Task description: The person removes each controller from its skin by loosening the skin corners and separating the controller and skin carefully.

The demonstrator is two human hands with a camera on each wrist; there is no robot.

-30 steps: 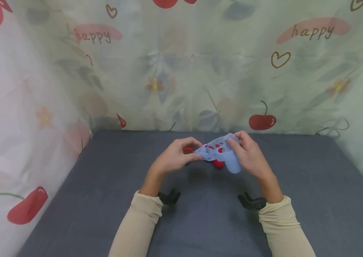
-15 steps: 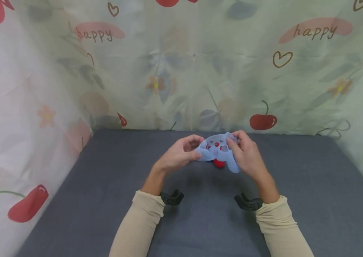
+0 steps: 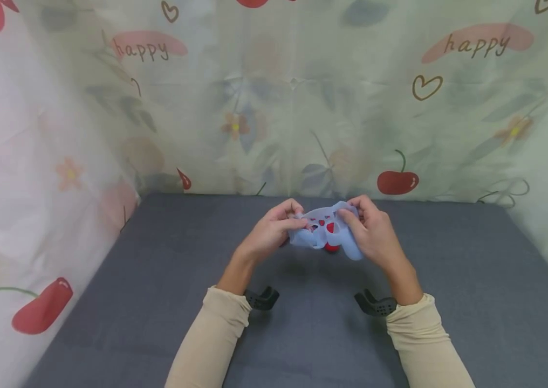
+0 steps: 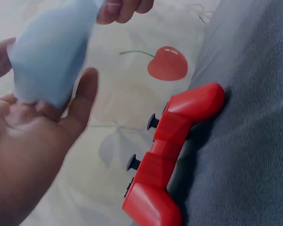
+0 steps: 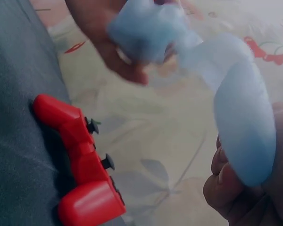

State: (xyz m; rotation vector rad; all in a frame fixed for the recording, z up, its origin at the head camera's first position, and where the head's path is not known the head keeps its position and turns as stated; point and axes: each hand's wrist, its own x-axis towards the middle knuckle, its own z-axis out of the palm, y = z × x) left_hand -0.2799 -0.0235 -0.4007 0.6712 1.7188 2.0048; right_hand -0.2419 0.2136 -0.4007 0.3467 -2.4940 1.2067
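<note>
Both hands hold a light blue, soft, translucent game controller cover [image 3: 351,245] above the table. My left hand [image 3: 265,233] grips its left end, thumb over the top face. The right hand [image 3: 377,233] pinches its upper right part with the thumb in front, and one rounded grip of the cover [image 5: 245,127] hangs near the fingers in the right wrist view. Below the cover a red game controller [image 4: 155,162] lies on the table, apart from both hands. Its two black thumbsticks stick out in the wrist views; in the head view the cover hides most of it.
Dark grey cloth covers the table [image 3: 303,334]. A pale curtain [image 3: 283,108] printed with cherries, flowers and "happy" hangs behind it and along the left side. Black wrist mounts [image 3: 261,298] sit at both cuffs.
The left hand's thumb has shifted over the cover's top face, and the left end has been turned and spread wider. The right hand keeps its grip. The red controller stays put.
</note>
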